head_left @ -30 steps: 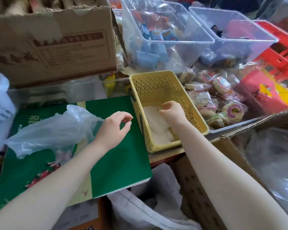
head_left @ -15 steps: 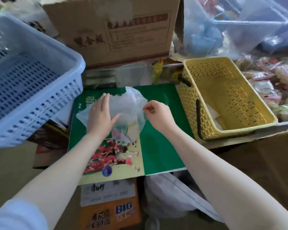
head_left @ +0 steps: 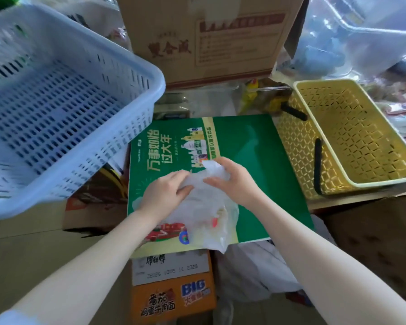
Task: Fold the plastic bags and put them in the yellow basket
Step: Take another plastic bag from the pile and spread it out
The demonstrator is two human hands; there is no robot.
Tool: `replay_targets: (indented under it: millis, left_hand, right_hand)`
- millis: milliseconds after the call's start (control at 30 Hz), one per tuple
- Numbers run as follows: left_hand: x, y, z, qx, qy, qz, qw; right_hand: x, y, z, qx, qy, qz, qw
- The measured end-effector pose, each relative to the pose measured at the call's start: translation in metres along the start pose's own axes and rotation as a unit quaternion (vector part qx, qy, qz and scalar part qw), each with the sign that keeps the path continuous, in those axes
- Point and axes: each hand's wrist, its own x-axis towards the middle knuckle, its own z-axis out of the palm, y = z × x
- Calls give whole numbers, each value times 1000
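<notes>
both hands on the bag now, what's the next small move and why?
Probably flatten and fold once more. The plastic bag lies loose and crumpled on the green board, its near end over the board's edge. The left hand and the right hand grip its far end, so it looks too bulky yet for the yellow basket.

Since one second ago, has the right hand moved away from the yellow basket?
Yes. The right hand was inside the yellow basket; now it is out, to its left, over the green board, holding the plastic bag.
</notes>
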Motion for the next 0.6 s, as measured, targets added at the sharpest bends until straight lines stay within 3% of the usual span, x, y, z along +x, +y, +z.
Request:
replay_targets:
  millis: [167, 300, 400, 467, 533, 600]
  left_hand:
    - [-13, -7, -28, 13, -89, -106, 990]
    - [-36, -24, -41, 91, -140, -111, 980]
    - [-51, -27, -50, -71, -86, -159, 981]
    - [-51, -20, -59, -198, -55, -208, 956]
    - [-51, -11, -68, -249, -48, -204, 946]
    - [-50, -1, -76, -248, -56, -159, 954]
  right_hand:
    - [-7, 2, 24, 72, 94, 83, 989]
    - [-15, 10, 31, 156, 178, 170, 957]
    - [-26, 17, 31, 204, 189, 267, 923]
    - [-35, 13, 31, 101, 166, 286, 938]
    - [-44, -3, 30, -11, 194, 194, 962]
    - [-58, -37, 31, -30, 156, 26, 987]
